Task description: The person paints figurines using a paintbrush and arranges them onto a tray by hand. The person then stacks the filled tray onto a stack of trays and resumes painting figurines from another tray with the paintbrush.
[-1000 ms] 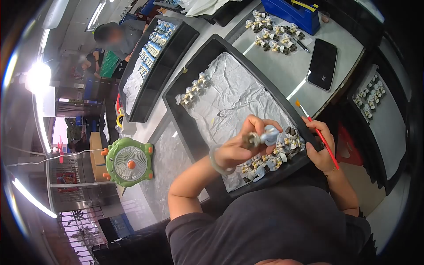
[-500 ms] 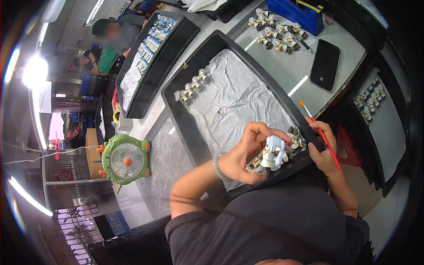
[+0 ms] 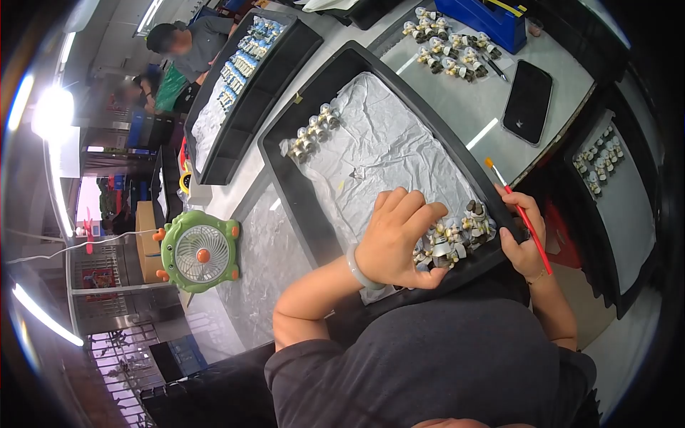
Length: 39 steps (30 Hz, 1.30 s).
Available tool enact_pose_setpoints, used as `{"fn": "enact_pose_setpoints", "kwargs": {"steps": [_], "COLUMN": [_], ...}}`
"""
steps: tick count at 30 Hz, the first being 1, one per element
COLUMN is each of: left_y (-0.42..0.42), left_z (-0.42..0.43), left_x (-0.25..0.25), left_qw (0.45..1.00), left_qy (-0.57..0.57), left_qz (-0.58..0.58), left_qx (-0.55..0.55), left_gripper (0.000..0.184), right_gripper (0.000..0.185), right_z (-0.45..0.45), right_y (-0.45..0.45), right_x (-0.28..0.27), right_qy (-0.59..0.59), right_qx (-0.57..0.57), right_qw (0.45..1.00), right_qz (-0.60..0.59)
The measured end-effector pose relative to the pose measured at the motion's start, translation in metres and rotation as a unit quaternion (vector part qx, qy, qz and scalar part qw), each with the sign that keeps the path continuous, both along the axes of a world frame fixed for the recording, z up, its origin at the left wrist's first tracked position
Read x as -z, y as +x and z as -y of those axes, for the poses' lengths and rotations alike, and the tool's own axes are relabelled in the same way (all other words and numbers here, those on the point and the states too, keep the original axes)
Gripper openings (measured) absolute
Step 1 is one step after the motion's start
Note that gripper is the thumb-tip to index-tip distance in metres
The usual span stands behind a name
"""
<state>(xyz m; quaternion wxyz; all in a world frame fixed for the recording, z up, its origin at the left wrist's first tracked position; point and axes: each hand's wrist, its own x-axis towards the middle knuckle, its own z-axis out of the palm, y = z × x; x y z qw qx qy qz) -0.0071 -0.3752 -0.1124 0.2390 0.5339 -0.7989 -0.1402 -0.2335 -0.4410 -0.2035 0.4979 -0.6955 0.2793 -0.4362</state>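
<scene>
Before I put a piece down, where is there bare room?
The white paper is largely bare between the row of figurines and the left hand. The tabletop is bare between the black tray and the green fan. Crowded: the tray corner by that hand, with its clustered figurines, and beside the blue holder, where others lie.

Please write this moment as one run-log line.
left hand: open at small white-brown figurines in black rectangular tray | right hand: holding red-handled paintbrush

Crinkled paper liner [image 3: 382, 146], smooth-handled paintbrush [image 3: 526, 222]
</scene>
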Motion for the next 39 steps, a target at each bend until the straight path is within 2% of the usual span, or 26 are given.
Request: {"fn": "enact_pose_setpoints", "kwargs": {"steps": [3,11,14,17,20,22,24,26,28,32,37,39], "left_y": [0.001,0.001,0.001,0.005,0.028,0.066,0.127,0.162,0.186,0.194,0.19,0.177], "left_z": [0.0,0.001,0.0,-0.002,0.022,0.055,0.093,0.113,0.12,0.12,0.118,0.115], "left_x": [-0.001,0.001,-0.001,0.024,0.05,0.057,0.091,0.096,0.104,0.123,0.12,0.116], "left_qw": [1.0,1.0,0.999,0.987,0.946,0.952,0.949,0.947,0.943,0.916,0.902,0.91], "left_qy": [0.009,0.004,0.042,0.077,0.154,0.109,0.068,-0.041,-0.106,-0.078,-0.033,-0.067], "left_qz": [0.011,0.002,0.007,-0.139,-0.275,-0.239,-0.204,-0.103,0.043,0.134,0.153,0.154], "left_qx": [-0.001,0.003,0.0,-0.013,-0.08,-0.157,-0.229,-0.301,-0.314,-0.371,-0.402,-0.379], "left_gripper": [0.059,0.058,0.063,0.068,0.066,0.066,0.069,0.069,0.067,0.07,0.065,0.062], "right_gripper": [0.042,0.043,0.043,0.043,0.043,0.043,0.044,0.044,0.044,0.043,0.043,0.042], "right_z": [-0.002,0.0,-0.001,-0.001,0.0,0.0,-0.002,-0.002,-0.001,-0.001,0.0,-0.001], "right_y": [0.0,0.0,-0.001,-0.001,0.0,0.0,-0.001,0.0,0.0,-0.001,-0.001,-0.001], "right_x": [0.002,0.0,-0.001,-0.001,0.001,0.002,0.002,0.004,0.002,-0.005,-0.003,-0.004], "right_qy": [0.039,-0.007,0.008,0.008,-0.015,-0.006,0.033,0.027,0.017,0.014,0.014,0.029], "right_qx": [0.001,0.002,0.001,0.002,0.004,0.002,-0.006,-0.005,-0.005,-0.009,-0.013,-0.02], "right_qw": [0.999,1.0,1.0,1.0,1.0,1.0,0.999,0.999,0.999,1.0,0.999,0.999], "right_qz": [0.012,-0.002,-0.007,-0.004,0.0,0.006,0.016,0.029,0.032,0.02,0.031,0.037]}}
